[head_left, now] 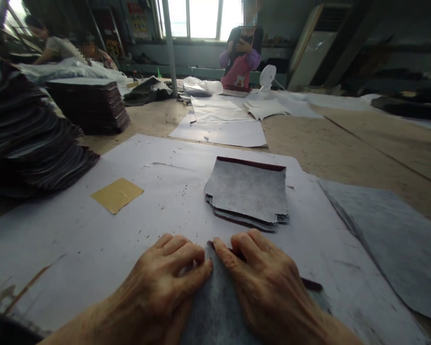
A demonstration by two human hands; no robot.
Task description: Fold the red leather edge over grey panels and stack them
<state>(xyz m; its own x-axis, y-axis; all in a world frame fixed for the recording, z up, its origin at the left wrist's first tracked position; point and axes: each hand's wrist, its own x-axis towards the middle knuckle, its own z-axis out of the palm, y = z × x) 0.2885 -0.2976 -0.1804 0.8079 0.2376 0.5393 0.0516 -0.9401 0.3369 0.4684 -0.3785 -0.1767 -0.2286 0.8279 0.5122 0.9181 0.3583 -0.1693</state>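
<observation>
A grey backed piece of material (219, 306) with a dark maroon folded edge lies at the bottom centre, partly hidden under my hands. My left hand (161, 275) is closed, its thumb and forefinger pinching at the piece's far left corner. With fingers curled, my right hand (266, 273) presses its thumb along the far folded edge near the same corner. The edge's maroon end shows beyond the right wrist. Just ahead of the hands is a small stack of similar grey pieces (249, 189), the top one with its far edge folded over in maroon and its near corners notched.
White paper (165, 201) covers the work surface, dotted with dark scraps. A yellow square (117, 195) lies left. Tall stacks of dark sheets (32, 134) stand far left. Larger grey sheets (388, 230) lie right. Across the table stands a person (241, 52); others sit back left.
</observation>
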